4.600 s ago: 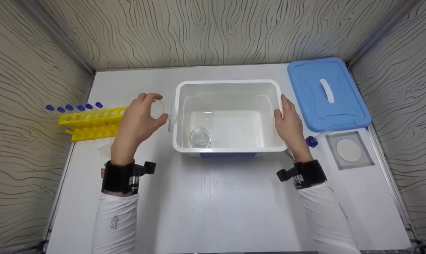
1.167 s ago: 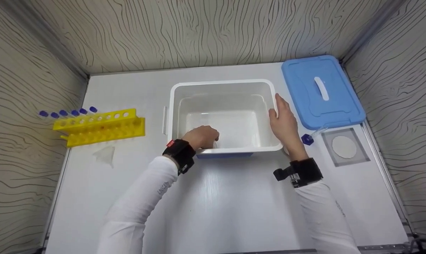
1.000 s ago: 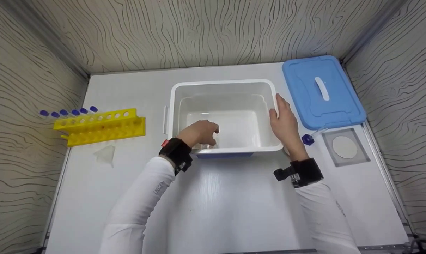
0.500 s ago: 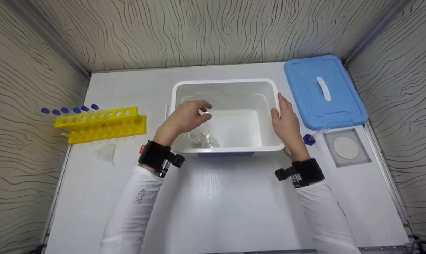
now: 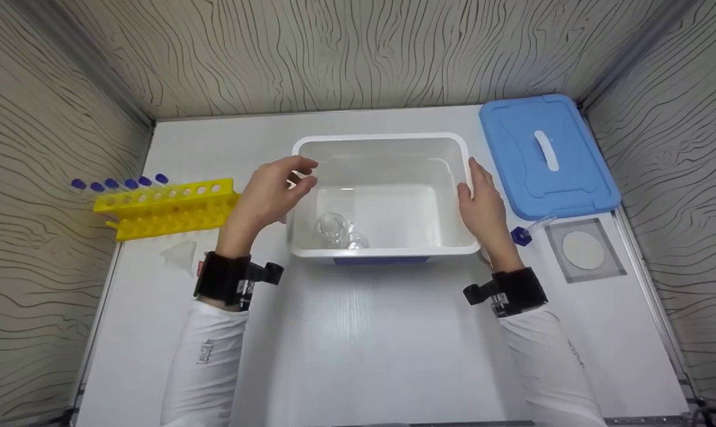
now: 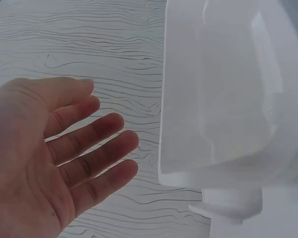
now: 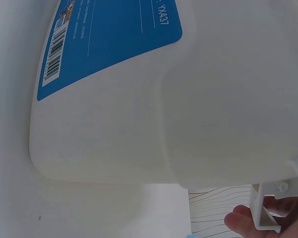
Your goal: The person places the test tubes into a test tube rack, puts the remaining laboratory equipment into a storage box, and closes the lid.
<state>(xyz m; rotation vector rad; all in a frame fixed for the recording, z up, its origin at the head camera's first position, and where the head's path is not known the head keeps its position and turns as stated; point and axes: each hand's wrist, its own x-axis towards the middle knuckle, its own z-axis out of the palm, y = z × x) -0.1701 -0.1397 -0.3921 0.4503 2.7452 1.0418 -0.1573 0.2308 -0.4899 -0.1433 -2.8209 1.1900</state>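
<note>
Standing upright in the far middle of the counter (image 5: 346, 344), the white bin (image 5: 393, 213) is a deep, smooth plastic tub, rectangular with rounded corners and a pale, rolled rim. A blue label (image 7: 124, 39) with a barcode (image 7: 54, 57) covers part of its near wall. Its mouth faces up, and its long axis runs left to right, roughly parallel to the counter's far edge, the short ends facing left and right. Two clear round vessels (image 5: 331, 227) sit inside, in the near left part. Of the hands, the right hand (image 5: 483, 207) grips the bin's right side, thumb at the rim, fingers along the outside; the left hand (image 5: 269, 193) is released, fingers loosely bent, just beside the left rim.
</note>
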